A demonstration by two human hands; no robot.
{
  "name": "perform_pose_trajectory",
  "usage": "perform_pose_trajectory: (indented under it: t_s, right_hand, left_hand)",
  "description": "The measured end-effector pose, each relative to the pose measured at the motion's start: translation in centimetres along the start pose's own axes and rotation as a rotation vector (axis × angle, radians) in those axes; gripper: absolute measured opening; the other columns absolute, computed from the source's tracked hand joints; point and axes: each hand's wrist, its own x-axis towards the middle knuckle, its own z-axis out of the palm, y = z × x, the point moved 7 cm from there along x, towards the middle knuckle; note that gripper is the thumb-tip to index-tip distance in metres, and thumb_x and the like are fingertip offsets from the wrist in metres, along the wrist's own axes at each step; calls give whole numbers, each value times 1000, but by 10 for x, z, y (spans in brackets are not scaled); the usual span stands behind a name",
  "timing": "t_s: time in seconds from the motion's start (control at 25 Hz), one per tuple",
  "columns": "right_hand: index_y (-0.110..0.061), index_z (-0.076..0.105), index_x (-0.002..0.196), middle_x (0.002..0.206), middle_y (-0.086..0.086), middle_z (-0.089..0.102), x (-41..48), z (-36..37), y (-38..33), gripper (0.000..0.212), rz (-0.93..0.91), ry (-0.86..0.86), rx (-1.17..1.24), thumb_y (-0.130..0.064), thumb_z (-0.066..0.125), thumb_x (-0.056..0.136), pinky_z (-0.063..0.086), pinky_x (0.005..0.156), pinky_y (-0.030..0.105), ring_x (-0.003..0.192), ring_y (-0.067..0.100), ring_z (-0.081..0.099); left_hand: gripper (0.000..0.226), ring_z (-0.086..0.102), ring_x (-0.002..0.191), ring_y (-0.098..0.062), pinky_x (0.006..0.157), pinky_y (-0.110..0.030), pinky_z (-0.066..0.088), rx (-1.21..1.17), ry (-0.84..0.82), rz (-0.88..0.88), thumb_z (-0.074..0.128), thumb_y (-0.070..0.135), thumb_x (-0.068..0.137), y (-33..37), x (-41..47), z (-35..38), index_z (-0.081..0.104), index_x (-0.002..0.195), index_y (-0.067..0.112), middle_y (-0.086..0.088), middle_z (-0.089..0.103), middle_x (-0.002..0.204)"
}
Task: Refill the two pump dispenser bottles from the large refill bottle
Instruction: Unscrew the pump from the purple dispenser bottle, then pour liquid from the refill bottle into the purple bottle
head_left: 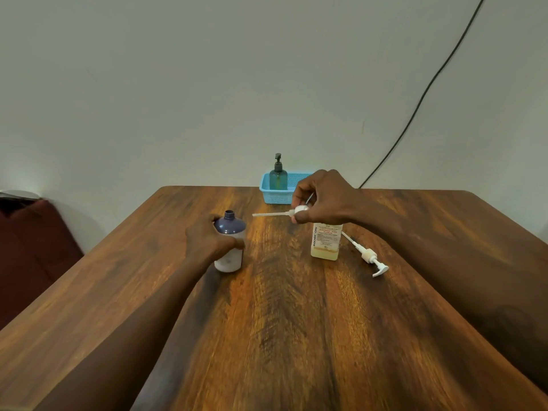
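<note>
Gripping uncapped blue bottle (229,244) mid-table: left hand (207,238). Pinching 1 white pump (281,213) above yellow bottle (325,243): right hand (323,197). Lying beside: second pump (369,256). Near table (296,336) far edge: basket (277,197), green dispenser (278,173).

On the brown wood-grain table (284,321), the left hand (207,241) grips an upright, uncapped blue-topped plastic bottle with a white lower body (229,241), while the right hand (323,200) holds a white pump head with its thin dip tube (275,214) pointing left above the tabletop. Below the right hand stands a clear bottle of yellowish liquid with a printed label (325,243), and a second white pump assembly (369,256) lies flat just to its right. At the table's far edge, a light-blue perforated plastic basket (278,192) holds a teal pump dispenser bottle (278,175).
</note>
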Motion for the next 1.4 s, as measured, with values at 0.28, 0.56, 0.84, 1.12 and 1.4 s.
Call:
perform_pose_trajectory:
  t_s: [0.28,0.56,0.84,1.12,1.4]
  right_hand:
    - [-18,72,71,66,-10,67,-13,81,35,30,183,-75,-69,-39,91,64,48,54,19,60,7,63]
    - [-20,64,66,60,-8,63,-22,123,71,30,278,-87,-47,-40,86,65,49,50,29,60,10,62]
    - [-22,63,69,63,-6,64,-39,126,87,25,325,-57,-21,-39,78,79,51,55,31,63,12,63]
    - [-22,73,82,84,-8,71,-50,50,72,18,112,415,-5,-34,86,77,48,65,17,75,8,62]
    - [-23,56,132,130,-2,62,-48,11,103,78,209,588,-33,-47,90,66,39,89,22,111,5,45]
  left_hand:
    - [86,60,110,-19,94,-39,54,-47,-99,96,95,37,62,11,-10,26,55,136,19,-2,63,124]
    - [91,57,109,-10,75,-16,44,-46,-144,163,94,47,60,32,-19,49,54,139,25,7,61,126]
    - [101,60,113,-14,90,-34,56,-44,-153,133,88,63,49,28,-17,67,53,139,32,7,64,130]
    - [95,61,104,-8,81,-23,53,-105,-100,235,88,62,49,57,-9,71,55,134,33,14,63,120]
    - [85,63,105,-7,86,-18,55,-113,-115,378,93,48,61,98,-2,86,56,135,27,9,66,124]
